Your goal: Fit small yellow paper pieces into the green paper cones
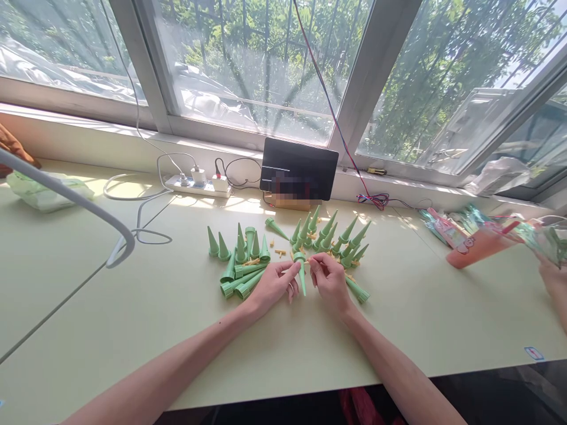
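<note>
My left hand (275, 285) pinches a green plastic cone (301, 273) near its wide end, tip pointing down toward me. My right hand (328, 280) is closed beside it, fingertips pressed on a small yellow piece (309, 261) at the cone's top. Several more green cones (241, 260) stand and lie on the pale green table (177, 319) just left of my hands. Another cluster of cones (336, 236) lies behind my right hand, with small yellow pieces (280, 252) scattered between the groups.
A dark tablet (299, 171) leans on the window sill behind the cones. A power strip (199, 186) with white cables lies at left, a white lamp arm (66, 195) crosses the left side. Another person's hand (553, 283) and colourful packets (478, 239) are at right.
</note>
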Action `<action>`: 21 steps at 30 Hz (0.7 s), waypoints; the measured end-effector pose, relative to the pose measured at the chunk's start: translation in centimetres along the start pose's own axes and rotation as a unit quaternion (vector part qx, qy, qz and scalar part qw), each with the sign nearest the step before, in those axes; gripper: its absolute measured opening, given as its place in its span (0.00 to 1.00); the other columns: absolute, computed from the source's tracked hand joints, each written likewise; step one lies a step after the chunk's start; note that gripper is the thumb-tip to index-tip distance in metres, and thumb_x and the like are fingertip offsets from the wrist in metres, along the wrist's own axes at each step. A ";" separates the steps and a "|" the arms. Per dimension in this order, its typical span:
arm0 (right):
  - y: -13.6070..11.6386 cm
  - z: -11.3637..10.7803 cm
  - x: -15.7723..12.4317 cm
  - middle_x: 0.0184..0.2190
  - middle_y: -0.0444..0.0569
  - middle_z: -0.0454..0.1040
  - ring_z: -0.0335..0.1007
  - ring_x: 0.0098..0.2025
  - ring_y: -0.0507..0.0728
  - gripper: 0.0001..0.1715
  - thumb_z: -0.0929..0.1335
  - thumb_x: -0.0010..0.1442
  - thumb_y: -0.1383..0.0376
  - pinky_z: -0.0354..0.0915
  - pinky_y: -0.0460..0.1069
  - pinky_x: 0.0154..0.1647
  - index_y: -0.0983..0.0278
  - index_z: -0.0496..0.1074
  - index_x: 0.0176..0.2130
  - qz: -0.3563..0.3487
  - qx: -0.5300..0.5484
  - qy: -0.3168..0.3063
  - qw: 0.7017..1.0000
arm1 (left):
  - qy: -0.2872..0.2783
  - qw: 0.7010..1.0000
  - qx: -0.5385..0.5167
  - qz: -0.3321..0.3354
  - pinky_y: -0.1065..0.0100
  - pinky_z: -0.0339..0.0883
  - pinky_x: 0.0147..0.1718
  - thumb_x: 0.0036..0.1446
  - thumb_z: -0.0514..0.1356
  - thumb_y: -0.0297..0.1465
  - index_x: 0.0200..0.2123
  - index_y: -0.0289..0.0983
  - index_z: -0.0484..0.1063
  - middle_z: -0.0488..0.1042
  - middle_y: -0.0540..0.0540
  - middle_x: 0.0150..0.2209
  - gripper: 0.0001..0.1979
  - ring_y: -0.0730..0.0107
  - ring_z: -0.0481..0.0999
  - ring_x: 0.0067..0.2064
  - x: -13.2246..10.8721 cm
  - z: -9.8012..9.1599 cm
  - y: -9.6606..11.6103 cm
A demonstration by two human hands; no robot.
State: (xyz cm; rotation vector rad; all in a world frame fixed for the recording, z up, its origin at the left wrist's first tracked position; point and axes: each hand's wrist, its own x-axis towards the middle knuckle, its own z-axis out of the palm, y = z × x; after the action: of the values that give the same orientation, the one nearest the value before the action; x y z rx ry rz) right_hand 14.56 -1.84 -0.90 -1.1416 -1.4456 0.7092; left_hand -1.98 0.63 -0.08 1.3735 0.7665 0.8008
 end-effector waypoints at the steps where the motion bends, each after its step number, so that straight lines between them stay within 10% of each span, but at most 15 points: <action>1: 0.0 0.0 0.0 0.19 0.39 0.62 0.57 0.19 0.50 0.14 0.64 0.67 0.56 0.55 0.46 0.20 0.62 0.69 0.34 0.003 -0.001 0.001 1.000 | 0.001 1.000 0.010 0.005 0.72 0.65 0.20 0.60 0.57 0.48 0.31 0.35 0.70 0.72 0.50 0.18 0.20 0.73 0.69 0.17 0.0 0.0 -0.1; 21: 0.4 -0.2 0.0 0.18 0.38 0.60 0.56 0.19 0.50 0.17 0.63 0.68 0.53 0.55 0.46 0.20 0.62 0.66 0.33 0.016 -0.007 -0.009 1.000 | 0.065 0.979 0.142 0.130 0.74 0.70 0.20 0.57 0.63 0.40 0.35 0.37 0.76 0.67 0.46 0.42 0.12 0.79 0.71 0.25 -0.1 -0.1 -0.3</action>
State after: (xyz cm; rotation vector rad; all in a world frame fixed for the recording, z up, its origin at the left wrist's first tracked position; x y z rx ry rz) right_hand 14.87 -1.77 -1.17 -1.1731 -1.4529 0.7351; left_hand -2.09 0.63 -0.38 1.7158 0.8364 1.0219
